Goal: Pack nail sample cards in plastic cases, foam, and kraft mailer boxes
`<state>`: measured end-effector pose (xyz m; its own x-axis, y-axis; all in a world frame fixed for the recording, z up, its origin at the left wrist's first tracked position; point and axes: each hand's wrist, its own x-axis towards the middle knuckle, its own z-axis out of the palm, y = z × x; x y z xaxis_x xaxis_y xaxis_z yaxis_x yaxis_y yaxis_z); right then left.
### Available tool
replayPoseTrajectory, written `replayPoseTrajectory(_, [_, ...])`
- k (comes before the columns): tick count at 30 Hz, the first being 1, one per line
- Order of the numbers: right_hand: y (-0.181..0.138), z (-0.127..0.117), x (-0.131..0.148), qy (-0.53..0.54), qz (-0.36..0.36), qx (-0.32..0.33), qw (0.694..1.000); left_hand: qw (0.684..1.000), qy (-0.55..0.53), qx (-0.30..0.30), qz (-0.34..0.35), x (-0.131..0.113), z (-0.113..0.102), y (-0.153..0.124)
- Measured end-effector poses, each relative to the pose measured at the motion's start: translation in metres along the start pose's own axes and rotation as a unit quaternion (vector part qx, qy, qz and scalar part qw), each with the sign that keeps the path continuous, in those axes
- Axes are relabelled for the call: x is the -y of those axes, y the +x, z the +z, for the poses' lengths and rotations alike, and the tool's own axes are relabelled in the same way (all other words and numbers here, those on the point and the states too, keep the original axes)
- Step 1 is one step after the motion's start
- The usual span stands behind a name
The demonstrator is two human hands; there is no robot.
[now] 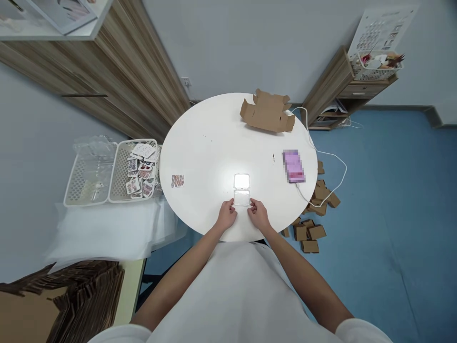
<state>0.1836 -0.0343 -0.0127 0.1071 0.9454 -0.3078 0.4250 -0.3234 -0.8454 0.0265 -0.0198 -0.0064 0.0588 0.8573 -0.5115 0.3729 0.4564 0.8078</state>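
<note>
A small clear plastic case [242, 197] lies opened flat on the white round table, its lid half folded away from me. My left hand [227, 214] grips the case's near left edge between thumb and fingers. At the opposite edge, my right hand [259, 214] pinches the near right side. Left of the case lies a set of press-on nails [177, 181], in rows on a small sheet. An unfolded brown cardboard box [267, 112] rests at the table's far side.
A phone-like pixelated device [294, 166] with a white cable [333, 156] lies at the right. Two white baskets [113, 172] stand left of the table [207, 143], one holding nail sets. Small cardboard boxes [310, 233] lie on the floor at right. Flattened cardboard [89, 300] is stacked lower left.
</note>
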Motion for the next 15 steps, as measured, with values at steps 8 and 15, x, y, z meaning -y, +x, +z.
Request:
replayPoseTrajectory(8, [0.0005, 0.0009, -0.0090, -0.010, -0.039, 0.031, 0.999, 1.000, 0.010, -0.008, 0.001, 0.0028, 0.0057, -0.0036])
replayPoseTrajectory(15, [0.0016, -0.0005, -0.0115, -0.012, -0.032, 0.037, 0.999, 1.000, 0.025, -0.001, 0.015, 0.0061, 0.0064, -0.0032])
